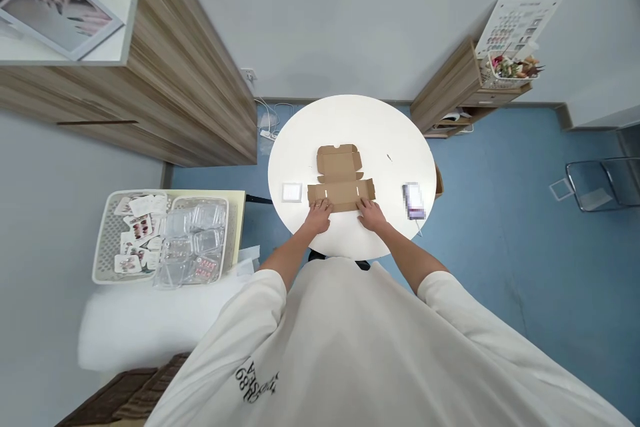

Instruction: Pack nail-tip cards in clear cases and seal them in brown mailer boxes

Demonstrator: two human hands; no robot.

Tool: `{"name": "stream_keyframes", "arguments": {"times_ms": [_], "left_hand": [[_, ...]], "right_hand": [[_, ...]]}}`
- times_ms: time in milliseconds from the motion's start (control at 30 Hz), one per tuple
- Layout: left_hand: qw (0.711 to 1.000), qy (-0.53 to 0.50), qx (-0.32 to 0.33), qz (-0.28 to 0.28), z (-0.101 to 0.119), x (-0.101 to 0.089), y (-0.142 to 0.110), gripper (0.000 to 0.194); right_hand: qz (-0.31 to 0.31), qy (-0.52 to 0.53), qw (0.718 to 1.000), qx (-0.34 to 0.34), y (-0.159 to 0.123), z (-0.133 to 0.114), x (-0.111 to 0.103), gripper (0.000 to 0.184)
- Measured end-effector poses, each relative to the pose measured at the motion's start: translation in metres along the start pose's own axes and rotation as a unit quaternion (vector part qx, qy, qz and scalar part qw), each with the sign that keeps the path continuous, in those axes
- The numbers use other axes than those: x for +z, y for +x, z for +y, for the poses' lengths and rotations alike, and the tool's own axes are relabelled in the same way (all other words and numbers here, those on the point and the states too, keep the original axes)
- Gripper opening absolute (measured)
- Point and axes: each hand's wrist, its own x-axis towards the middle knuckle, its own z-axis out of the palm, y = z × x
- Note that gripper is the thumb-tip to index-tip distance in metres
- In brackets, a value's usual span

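An unfolded brown cardboard box (pixel 339 167) lies flat on the round white table (pixel 350 117), its lid panel with tabs pointing away from me. My left hand (pixel 319 215) rests on the near left corner of the cardboard, with a ring on one finger. On the near right corner lies my right hand (pixel 371 213). The fingers of both hands stretch out over the cardboard, and neither hand grips it visibly. A small white square case (pixel 291 193) sits left of the cardboard. To the right is a blurred-out phone-like device (pixel 414 201) with a cable.
A small dark thin object (pixel 389 157) lies on the table's right half. White baskets (pixel 113 240) at left hold cards and clear plastic boxes. A wooden cabinet (pixel 200 67) stands back left, a low shelf (pixel 450 90) back right, and a metal-framed chair (pixel 607 180) far right.
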Motion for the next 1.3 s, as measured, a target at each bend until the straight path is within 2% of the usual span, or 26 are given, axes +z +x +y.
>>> {"name": "stream_keyframes", "arguments": {"times_ms": [133, 267, 433, 633, 833, 933, 1000, 1067, 1167, 1300], "left_hand": [[1.0, 0.01, -0.008, 0.005, 0.006, -0.001, 0.005, 0.068], [1.0, 0.013, -0.007, 0.0, 0.014, -0.001, 0.011, 0.065], [0.999, 0.033, -0.03, -0.007, 0.029, -0.003, 0.017, 0.057], [0.999, 0.008, -0.017, -0.029, 0.048, -0.015, 0.04, 0.046], [0.998, -0.016, -0.046, -0.049, 0.045, -0.022, 0.06, 0.045], [0.997, -0.012, -0.047, -0.062, 0.042, -0.025, 0.061, 0.054], [0.996, -0.011, -0.051, -0.068, 0.043, -0.027, 0.06, 0.06], [0.996, -0.012, -0.052, -0.07, 0.044, -0.029, 0.059, 0.065], [0.995, -0.015, -0.055, -0.076, 0.047, -0.032, 0.06, 0.073], [0.995, -0.01, -0.062, -0.082, 0.047, -0.035, 0.061, 0.077]], "right_hand": [[0.021, -0.015, 1.0, -0.012, 0.01, -0.003, -0.002, 0.044], [0.004, 0.004, 0.999, -0.048, 0.013, -0.005, -0.004, 0.049], [-0.012, 0.029, 0.998, -0.055, 0.008, 0.0, -0.006, 0.047], [-0.039, 0.062, 0.997, -0.035, 0.017, 0.004, -0.018, 0.037], [-0.041, 0.102, 0.994, -0.01, 0.023, 0.005, -0.024, 0.033], [0.014, 0.153, 0.988, 0.034, 0.033, 0.012, -0.034, 0.036], [0.088, 0.175, 0.977, 0.088, 0.045, 0.021, -0.045, 0.038], [0.131, 0.201, 0.958, 0.157, 0.059, 0.031, -0.055, 0.039], [0.105, 0.28, 0.928, 0.223, 0.081, 0.045, -0.065, 0.037], [0.097, 0.423, 0.874, 0.22, 0.098, 0.06, -0.065, 0.038]]}}
